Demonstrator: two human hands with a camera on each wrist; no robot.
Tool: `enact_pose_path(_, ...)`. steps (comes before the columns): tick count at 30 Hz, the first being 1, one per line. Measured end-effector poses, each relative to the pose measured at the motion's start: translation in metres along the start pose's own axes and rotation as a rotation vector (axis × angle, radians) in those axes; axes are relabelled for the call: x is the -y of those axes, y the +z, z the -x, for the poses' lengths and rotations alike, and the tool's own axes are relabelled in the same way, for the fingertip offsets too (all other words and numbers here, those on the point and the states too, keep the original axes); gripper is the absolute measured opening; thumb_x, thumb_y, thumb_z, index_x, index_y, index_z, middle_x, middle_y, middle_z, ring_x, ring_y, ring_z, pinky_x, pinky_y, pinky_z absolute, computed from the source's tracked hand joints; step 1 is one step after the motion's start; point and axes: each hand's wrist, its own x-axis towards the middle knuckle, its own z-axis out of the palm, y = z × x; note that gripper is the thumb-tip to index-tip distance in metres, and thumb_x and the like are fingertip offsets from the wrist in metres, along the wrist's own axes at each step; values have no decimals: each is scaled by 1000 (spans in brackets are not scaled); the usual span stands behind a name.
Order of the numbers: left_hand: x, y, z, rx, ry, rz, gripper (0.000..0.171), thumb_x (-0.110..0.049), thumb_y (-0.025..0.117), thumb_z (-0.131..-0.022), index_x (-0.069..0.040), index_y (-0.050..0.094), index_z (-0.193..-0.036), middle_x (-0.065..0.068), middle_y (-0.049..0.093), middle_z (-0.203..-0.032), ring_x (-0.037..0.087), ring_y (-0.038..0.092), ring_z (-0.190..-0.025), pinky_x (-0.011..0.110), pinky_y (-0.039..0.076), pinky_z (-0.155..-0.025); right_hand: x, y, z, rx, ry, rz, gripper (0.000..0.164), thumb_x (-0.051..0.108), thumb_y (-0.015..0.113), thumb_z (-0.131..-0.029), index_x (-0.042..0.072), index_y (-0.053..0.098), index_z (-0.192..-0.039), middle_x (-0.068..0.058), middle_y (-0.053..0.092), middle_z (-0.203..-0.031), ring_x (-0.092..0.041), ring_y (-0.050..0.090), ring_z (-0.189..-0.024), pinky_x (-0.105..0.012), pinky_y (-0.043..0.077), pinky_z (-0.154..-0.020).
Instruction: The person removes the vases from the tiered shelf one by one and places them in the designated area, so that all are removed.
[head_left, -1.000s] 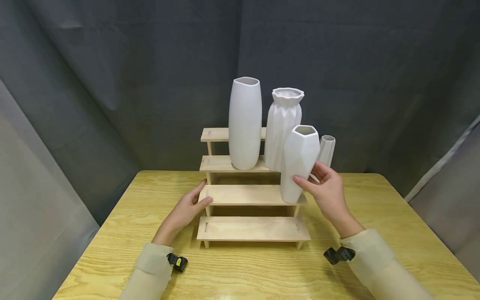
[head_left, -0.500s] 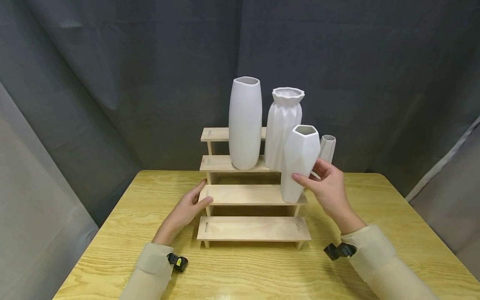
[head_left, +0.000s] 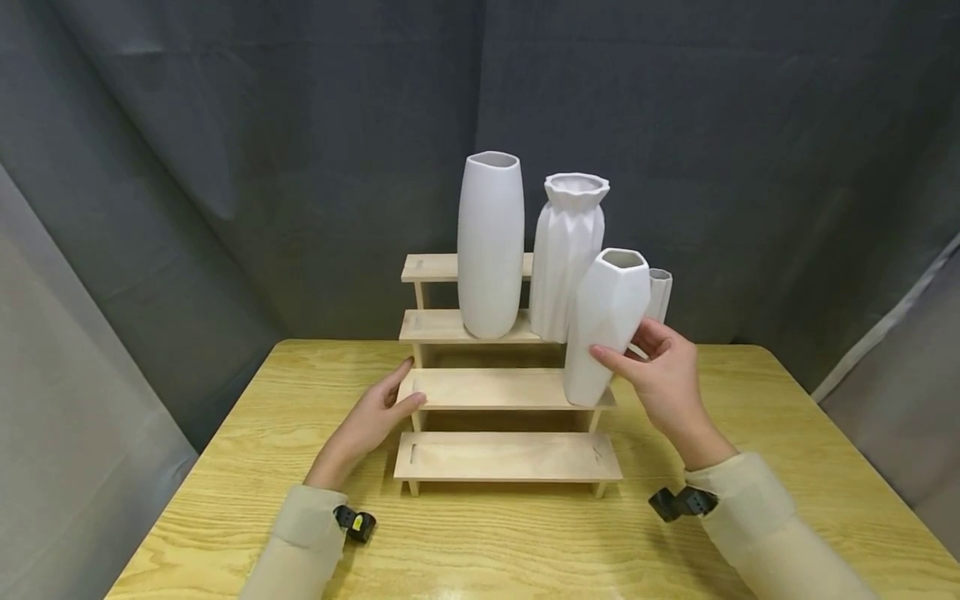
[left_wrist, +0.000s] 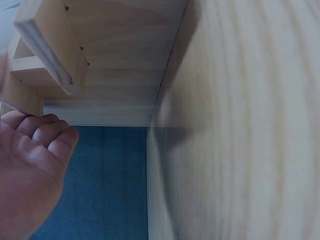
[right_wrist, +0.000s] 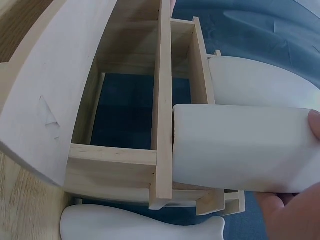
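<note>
A four-tier wooden stand (head_left: 510,457) rises in steps on the table. My left hand (head_left: 371,423) grips its left side, thumb on the second tier from the bottom; curled fingers show under the wood in the left wrist view. With thumb and fingers my right hand (head_left: 663,383) holds a white faceted vase (head_left: 606,321), leaning right, its base at that tier's right end. In the right wrist view the vase's base (right_wrist: 225,145) meets the edge of a board. On the tier above stand a tall smooth vase (head_left: 491,250) and a pleated vase (head_left: 564,258), partly hidden by the faceted one.
Behind my right hand shows the top of a slim ribbed vase (head_left: 660,292), its lower part hidden. Low in the right wrist view a white vase (right_wrist: 135,222) with a narrowed neck is close beside the stand. A dark curtain (head_left: 337,167) hangs behind the table (head_left: 465,542).
The faceted vase's top has swung to the right, with my right hand shifting slightly right too. My left hand has stayed on the stand.
</note>
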Motion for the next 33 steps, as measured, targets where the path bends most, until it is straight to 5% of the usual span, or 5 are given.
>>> enact_pose_path(10,8,1,0,-30,30,-5,80,-49,59,-96,-17,21,-159,1,14,-163,24,15,-148,45,19,-118,3,-5,6,4,8,45,55,17,85,-79,5,63,-128,-9,64,-123,-18,62,-109,-21,54,-86)
enact_pose_path(17,-27,-2,11,11,3,9,74,-32,58,-102,-6,18,-158,9,11,-163,29,13,-148,45,20,-117,5,-10,12,-5,25,86,57,19,85,-80,7,61,-130,-7,62,-126,-20,60,-111,-19,52,-87)
enact_pose_path(33,-25,-2,11,13,-1,12,74,-33,58,-101,-8,17,-158,11,11,-163,30,14,-147,45,20,-117,11,-22,18,-62,28,107,60,15,87,-78,5,61,-131,-6,64,-124,-15,61,-109,-18,52,-85)
